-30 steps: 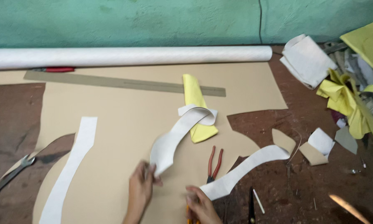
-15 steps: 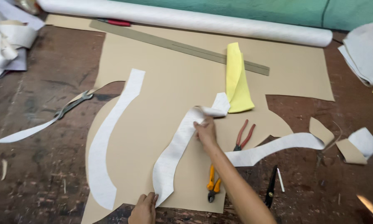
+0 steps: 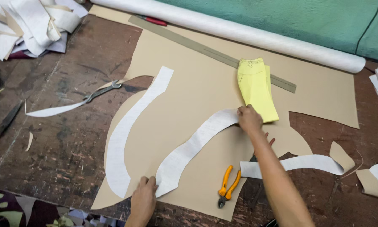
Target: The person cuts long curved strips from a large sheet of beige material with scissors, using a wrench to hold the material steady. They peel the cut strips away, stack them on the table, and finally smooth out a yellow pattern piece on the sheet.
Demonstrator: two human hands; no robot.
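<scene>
A long curved white pattern strip (image 3: 195, 145) lies flat on a large tan sheet (image 3: 197, 84) spread over the wooden table. My left hand (image 3: 143, 197) presses its near end at the sheet's front edge. My right hand (image 3: 249, 119) presses its far end, right beside a folded yellow piece (image 3: 255, 88). A second curved white strip (image 3: 130, 126) lies to the left on the same sheet. Both hands rest flat on the strip with nothing gripped in them.
Orange-handled pliers (image 3: 227, 186) lie near my right forearm. A third white strip (image 3: 294, 164) lies right of them. A long metal ruler (image 3: 206, 51) and a white roll (image 3: 239, 31) cross the back. A wrench (image 3: 100, 91) and red-handled scissors (image 3: 2, 126) lie left; scraps (image 3: 25, 25) at far left.
The curled strip has been spread flat: my right hand slid its far end out toward the yellow piece while my left hand holds the near end. The view shifted left.
</scene>
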